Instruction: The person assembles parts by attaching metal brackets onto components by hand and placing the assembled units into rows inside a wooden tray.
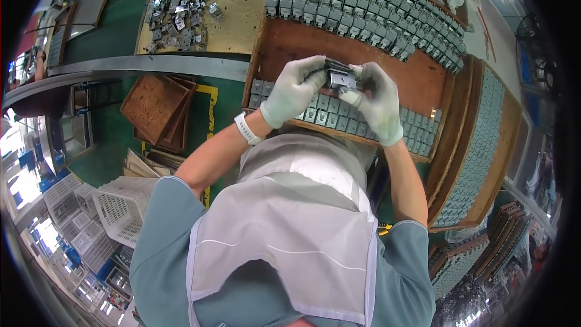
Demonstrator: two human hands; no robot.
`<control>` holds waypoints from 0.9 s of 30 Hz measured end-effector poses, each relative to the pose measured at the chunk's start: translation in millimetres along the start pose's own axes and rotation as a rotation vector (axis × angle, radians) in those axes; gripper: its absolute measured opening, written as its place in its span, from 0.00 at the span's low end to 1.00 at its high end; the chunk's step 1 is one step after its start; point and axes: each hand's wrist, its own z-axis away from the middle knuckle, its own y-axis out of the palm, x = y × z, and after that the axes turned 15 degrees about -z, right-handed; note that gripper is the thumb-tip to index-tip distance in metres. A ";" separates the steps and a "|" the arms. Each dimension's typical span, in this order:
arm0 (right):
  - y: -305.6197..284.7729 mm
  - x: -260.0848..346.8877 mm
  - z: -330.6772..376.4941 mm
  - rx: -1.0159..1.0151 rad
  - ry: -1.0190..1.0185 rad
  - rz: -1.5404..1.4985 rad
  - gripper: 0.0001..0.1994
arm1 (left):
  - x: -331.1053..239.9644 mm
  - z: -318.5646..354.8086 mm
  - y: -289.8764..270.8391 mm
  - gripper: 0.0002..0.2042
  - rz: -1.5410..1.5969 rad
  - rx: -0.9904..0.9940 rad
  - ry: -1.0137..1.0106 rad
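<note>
Both my hands wear white gloves and meet over a brown wooden tray (417, 82). Between them is a small shiny metal bracket-like part (343, 80), its exact kind unclear. My left hand (289, 92) is closed on its left side, where dark metal pieces show at the fingertips. The fingers of my right hand (381, 102) close round its right side, above and below. Beneath my hands, a band of small grey metal parts (339, 114) lines the tray's near edge. Several dense rows of similar grey parts (345, 6) fill its far side.
Loose metal pieces (181, 12) lie heaped on a yellowish board (233, 30) at the far left. Brown trays (151, 106) are stacked lower left, above a white plastic crate (121, 212). On the right, more wooden trays hold packed grey parts (481, 145).
</note>
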 end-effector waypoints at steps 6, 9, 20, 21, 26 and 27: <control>0.8 4.6 -5.2 -0.123 0.164 -0.372 0.37 | 6.8 -22.0 13.3 0.12 -0.242 -0.192 0.132; 10.2 -7.8 -2.4 -0.336 0.029 -0.087 0.37 | 3.5 -28.8 32.0 0.15 -0.423 -0.242 0.259; -119.5 -48.4 -35.7 -0.434 -0.285 0.903 0.32 | -20.7 -31.6 0.4 0.12 -0.436 -0.035 0.174; -121.7 -52.1 -36.7 -0.422 -0.283 0.903 0.33 | -28.2 -31.7 -2.1 0.12 -0.506 -0.031 0.274; -113.9 -2.5 -1.4 -0.432 -0.185 0.686 0.38 | -70.0 -30.6 -61.4 0.09 -0.421 -0.205 0.252; -107.4 23.7 7.1 -0.459 -0.136 0.528 0.37 | -85.3 -36.3 -72.1 0.09 -0.404 -0.292 0.396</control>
